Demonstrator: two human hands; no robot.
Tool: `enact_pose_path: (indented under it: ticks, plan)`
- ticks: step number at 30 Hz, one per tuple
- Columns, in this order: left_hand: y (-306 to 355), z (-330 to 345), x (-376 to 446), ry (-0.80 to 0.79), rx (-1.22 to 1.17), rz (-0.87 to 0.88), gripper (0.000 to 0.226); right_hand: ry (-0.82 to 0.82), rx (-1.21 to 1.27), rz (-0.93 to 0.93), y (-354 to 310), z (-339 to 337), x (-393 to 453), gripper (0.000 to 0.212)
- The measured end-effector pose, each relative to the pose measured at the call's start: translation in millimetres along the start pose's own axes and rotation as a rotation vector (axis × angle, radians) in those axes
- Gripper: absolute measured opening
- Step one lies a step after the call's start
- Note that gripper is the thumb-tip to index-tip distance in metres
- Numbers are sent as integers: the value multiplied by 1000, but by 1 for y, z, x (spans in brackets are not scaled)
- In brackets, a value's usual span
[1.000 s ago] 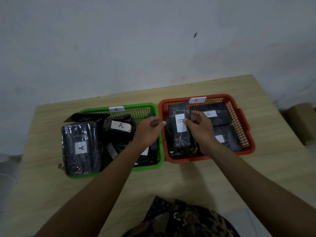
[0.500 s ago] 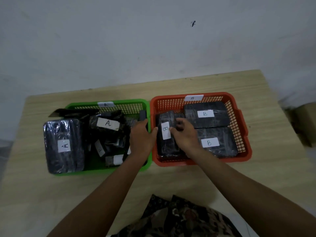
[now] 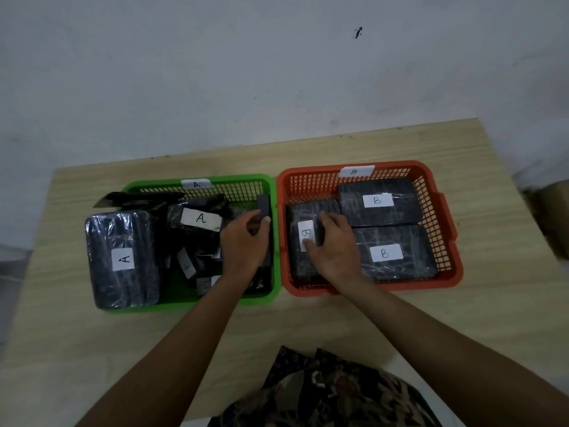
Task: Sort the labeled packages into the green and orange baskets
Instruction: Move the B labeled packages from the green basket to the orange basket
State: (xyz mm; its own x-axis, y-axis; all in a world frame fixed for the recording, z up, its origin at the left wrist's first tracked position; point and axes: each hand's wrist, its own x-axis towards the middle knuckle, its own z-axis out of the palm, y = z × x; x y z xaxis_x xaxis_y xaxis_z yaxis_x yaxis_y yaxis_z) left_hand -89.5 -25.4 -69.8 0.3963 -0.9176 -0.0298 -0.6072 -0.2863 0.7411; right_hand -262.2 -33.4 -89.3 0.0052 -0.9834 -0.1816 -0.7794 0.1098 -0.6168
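Since a second ago the B package (image 3: 303, 238) under the right hand (image 3: 334, 252) went from held up over the orange basket (image 3: 443, 211) to lying flat inside it at its left wall; left hand (image 3: 246, 241) moved off that package into the green basket (image 3: 197, 300).

Landmark = orange basket. Wooden table (image 3: 400, 318) carries both baskets; orange basket sits on its right half, B tag (image 3: 355, 171) on the far rim. Green basket touches the orange basket's left side, A tag (image 3: 196, 184) on its far rim.

Inside orange basket: three black wrapped packages. Far-right one (image 3: 380, 201) and near-right one (image 3: 391, 252), both label B, flat, side by side. Third B package along the left wall, label turned sideways.

Left of orange basket, in the green one: big A package (image 3: 123, 258) at the far left side, overhanging the rim; smaller A package (image 3: 197, 218) tilted on a heap of small dark parcels (image 3: 191, 266), labels there too small to read.

Right hand: palm down on the left B package, fingers loosely bent, thumb on its label, fingers pressing the top; no clear wrap-around grip. Left hand: just left of the orange basket's wall, fingers curled round a thin dark item (image 3: 264, 208) standing upright against the green basket's right wall; item's label not visible.

Patterned clothing (image 3: 323, 392) at bottom edge, near side of the orange basket.
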Motion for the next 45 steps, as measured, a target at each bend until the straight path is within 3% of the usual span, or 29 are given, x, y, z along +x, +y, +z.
enact_pose_path:
  ticks: [4, 8, 11, 18, 23, 27, 32, 38, 40, 42, 45]
  plan:
    - [-18, -9, 5, -204, 153, -37, 32, 98, 70, -206, -22, -1, 2, 42]
    - [-25, -9, -1, -323, 202, -116, 42, 15, 180, -248, -46, 2, 15, 30]
    - [-25, -8, -5, -332, 176, -123, 34, -55, 144, -270, -54, 6, 26, 29]
    - [-33, -31, -7, -282, -196, -282, 9, -164, 144, -297, -64, 6, 35, 44]
    - [-38, -67, 4, -434, -729, -548, 26, -343, 356, -322, -81, -2, 34, 66]
    - [-42, -84, 7, -556, -822, -549, 36, -407, 565, -161, -93, -5, 37, 59]
    - [-30, -76, 1, -677, -855, -566, 33, -419, 444, -205, -86, 2, 27, 46]
    - [-19, -46, -8, -501, -756, -621, 17, -199, 271, -146, -64, 7, 19, 46]
    - [-17, -40, -9, -470, -714, -613, 18, -155, 202, -117, -55, 5, 16, 35]
    - [-14, -35, -11, -424, -679, -595, 26, -201, 199, -40, -49, -1, 10, 12]
    - [-4, -28, -11, -345, -643, -585, 32, -328, 296, 39, -39, -7, 1, 11]
